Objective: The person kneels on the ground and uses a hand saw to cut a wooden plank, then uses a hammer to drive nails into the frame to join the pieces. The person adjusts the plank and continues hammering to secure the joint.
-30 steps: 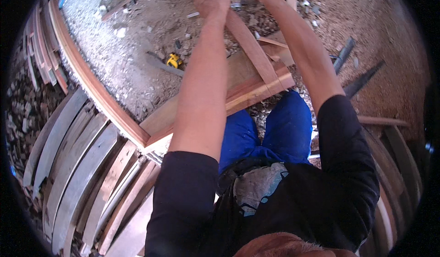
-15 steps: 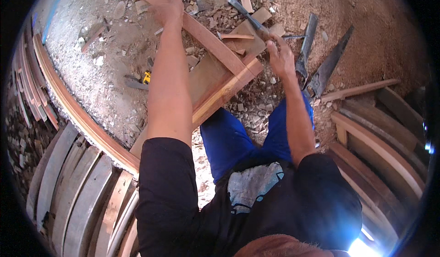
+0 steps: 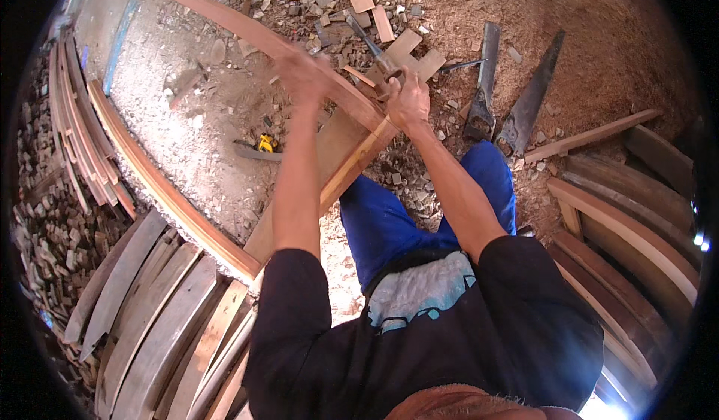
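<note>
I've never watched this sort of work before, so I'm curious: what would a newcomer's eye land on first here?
Probably the long reddish board slanting from the upper left to the centre, with the blurred left hand at it and the right hand near its lower end, gripping a chisel-like tool. Next, two saws on the ground to the right, and a small bright-yellow object left of the left forearm.

Wooden strip (image 3: 247,31) extends before the person, near end at the beam (image 3: 359,158). Hand tool (image 3: 365,40), in the right hand (image 3: 409,102), is right of the strip. Two handsaws (image 3: 533,90) lie further right. Tape measure (image 3: 266,144) lies left of the left forearm (image 3: 296,188). Boards (image 3: 166,311) line the left; timbers (image 3: 629,229), the right.
</note>
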`<state>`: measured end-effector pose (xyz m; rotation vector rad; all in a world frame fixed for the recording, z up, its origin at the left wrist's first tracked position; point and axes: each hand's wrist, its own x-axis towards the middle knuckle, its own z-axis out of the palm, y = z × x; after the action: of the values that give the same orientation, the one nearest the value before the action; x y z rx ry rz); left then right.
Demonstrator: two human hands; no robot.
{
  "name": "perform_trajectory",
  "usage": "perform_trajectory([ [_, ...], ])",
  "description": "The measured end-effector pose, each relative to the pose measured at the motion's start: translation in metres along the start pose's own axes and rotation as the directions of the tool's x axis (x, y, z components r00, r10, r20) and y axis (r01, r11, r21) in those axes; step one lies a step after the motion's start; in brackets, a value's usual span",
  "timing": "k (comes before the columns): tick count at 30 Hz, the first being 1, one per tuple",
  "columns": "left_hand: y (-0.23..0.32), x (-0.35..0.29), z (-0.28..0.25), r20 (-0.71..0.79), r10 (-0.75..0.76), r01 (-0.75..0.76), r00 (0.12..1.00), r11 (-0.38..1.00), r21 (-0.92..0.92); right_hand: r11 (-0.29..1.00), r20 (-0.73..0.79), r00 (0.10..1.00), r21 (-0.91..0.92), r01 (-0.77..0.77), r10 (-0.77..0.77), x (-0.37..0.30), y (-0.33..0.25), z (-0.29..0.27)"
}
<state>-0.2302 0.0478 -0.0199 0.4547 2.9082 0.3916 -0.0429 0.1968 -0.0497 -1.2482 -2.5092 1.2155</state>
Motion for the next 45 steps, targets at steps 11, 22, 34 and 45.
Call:
perform_trajectory([
  [11, 0.102, -0.009, 0.013, 0.473, 0.473, -0.597, 0.743, 0.788, 0.149, 0.984, -0.136, 0.983, -0.11, -0.139, 0.124, -0.045, 0.221, -0.221],
  [22, 0.132, -0.027, 0.044, 0.148, 0.658, -0.67, 0.738, 0.741, 0.043, 0.484, -0.124, 0.531, -0.282, -0.829, 0.838, -0.34, 0.54, -0.233],
  [34, 0.168, -0.072, -0.122, -0.384, 0.227, -0.44, 0.895, 0.302, -0.846, 0.788, -0.081, 0.795, -0.105, -0.607, 0.602, -0.325, 0.593, -0.228],
  [45, 0.104, -0.221, -0.163, -0.376, 0.11, -0.39, 0.92, 0.332, -0.859, 0.685, 0.57, 0.553, -0.729, -0.001, 0.608, -0.255, 0.48, -0.321],
])
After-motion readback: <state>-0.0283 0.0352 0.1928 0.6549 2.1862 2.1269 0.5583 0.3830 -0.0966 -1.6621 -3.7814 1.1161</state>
